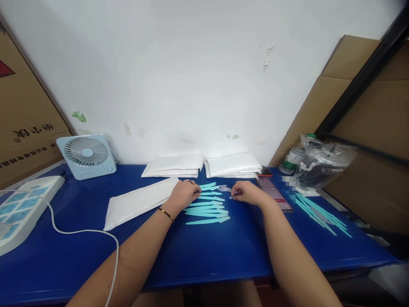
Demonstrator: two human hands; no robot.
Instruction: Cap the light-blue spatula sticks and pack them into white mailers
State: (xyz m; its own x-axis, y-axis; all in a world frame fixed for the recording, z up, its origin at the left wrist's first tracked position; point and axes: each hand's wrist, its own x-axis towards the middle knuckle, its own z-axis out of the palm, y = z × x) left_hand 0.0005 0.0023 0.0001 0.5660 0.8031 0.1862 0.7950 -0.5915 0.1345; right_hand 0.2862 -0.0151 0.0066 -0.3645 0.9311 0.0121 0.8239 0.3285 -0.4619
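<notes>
Slim teal eyebrow razors (207,221) lie in a column of several on the blue table, handles to the left and blade ends to the right. At the upper left of that column is my left hand (185,195), its fingers closed at the handle end of a razor; the fingertips partly hide the grip. My right hand (246,193) is to the right of the blade ends, thumb and fingers pinched on a small pale piece that looks like a blade cap. Between the hands lie a few small translucent caps (224,188).
A white padded envelope (137,202) lies left; two envelope stacks (174,165) are by the wall. A phone (271,194), more razors (322,215), a bottle (291,160) and a clear plastic bag (322,162) are right. A fan (86,155), power strip (28,209) and white cable (79,231) are left.
</notes>
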